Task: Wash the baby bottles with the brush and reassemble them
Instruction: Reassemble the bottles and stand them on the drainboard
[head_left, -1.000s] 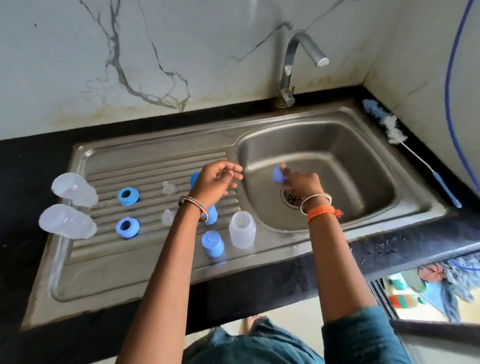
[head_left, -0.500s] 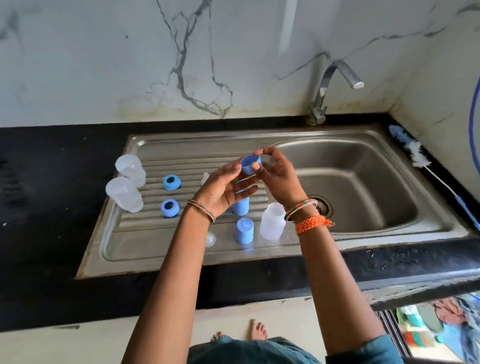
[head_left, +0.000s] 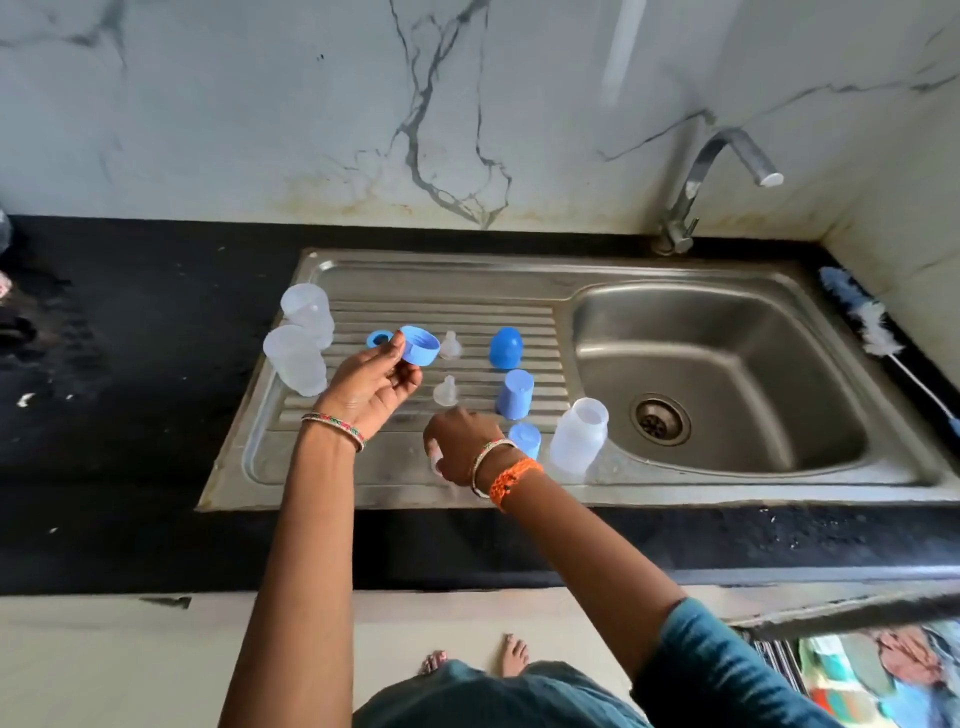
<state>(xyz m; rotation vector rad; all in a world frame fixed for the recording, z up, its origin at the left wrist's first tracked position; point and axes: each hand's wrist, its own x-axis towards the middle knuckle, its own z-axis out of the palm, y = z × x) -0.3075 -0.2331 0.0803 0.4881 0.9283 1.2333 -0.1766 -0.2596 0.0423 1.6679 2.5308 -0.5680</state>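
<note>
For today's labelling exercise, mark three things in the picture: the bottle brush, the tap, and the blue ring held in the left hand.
bottle brush (head_left: 868, 326): head view, on its white bristles.
tap (head_left: 698, 176): head view, on the curved spout.
blue ring (head_left: 420, 345): head view, on its threaded inside, at the left hand (head_left: 371, 387).

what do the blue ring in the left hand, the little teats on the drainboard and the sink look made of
Blue ring: opaque plastic, probably hard, matte with moulded threads inside; the left hand pinches it.
Teats: seemingly soft silicone or rubber, translucent and cloudy.
Sink: stainless steel by the look of it, brushed grey with dull reflections and pressed drain ribs.
</note>
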